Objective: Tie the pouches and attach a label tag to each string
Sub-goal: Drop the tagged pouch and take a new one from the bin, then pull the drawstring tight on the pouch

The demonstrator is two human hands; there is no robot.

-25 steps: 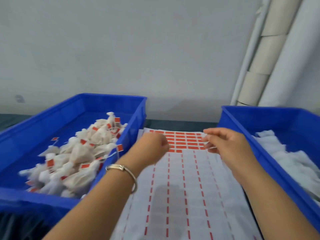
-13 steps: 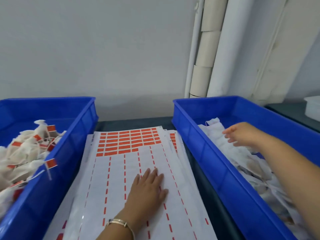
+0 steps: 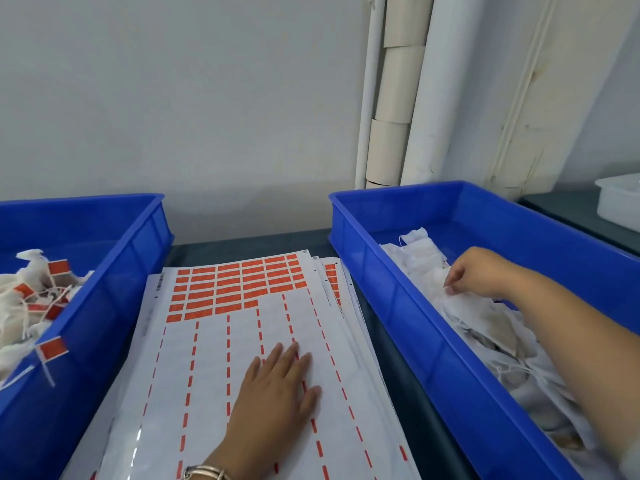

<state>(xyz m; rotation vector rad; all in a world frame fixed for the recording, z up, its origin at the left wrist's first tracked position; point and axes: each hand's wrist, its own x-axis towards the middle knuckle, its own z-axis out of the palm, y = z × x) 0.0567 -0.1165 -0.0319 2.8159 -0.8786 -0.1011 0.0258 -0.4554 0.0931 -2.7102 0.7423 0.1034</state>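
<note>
A sheet of orange label tags (image 3: 239,289) lies between two blue bins, its lower part peeled bare. My left hand (image 3: 277,393) rests flat on that sheet with fingers straight. The right blue bin (image 3: 408,306) holds a heap of untied white pouches (image 3: 485,327). My right hand (image 3: 474,271) is down in that heap, fingers curled and pinching the edge of a white pouch. The left blue bin (image 3: 114,289) holds tied pouches (image 3: 24,306) with orange tags on their strings.
More label sheets (image 3: 334,282) are stacked under the top one. A white tub (image 3: 620,202) stands at the far right on a dark counter. White and beige rolls (image 3: 394,116) lean against the wall behind the right bin.
My view has swung right. My left hand went from the label rows down onto the bare sheet and lies flat. My right hand left the sheet, reached into the right bin and curled onto a pouch.
</note>
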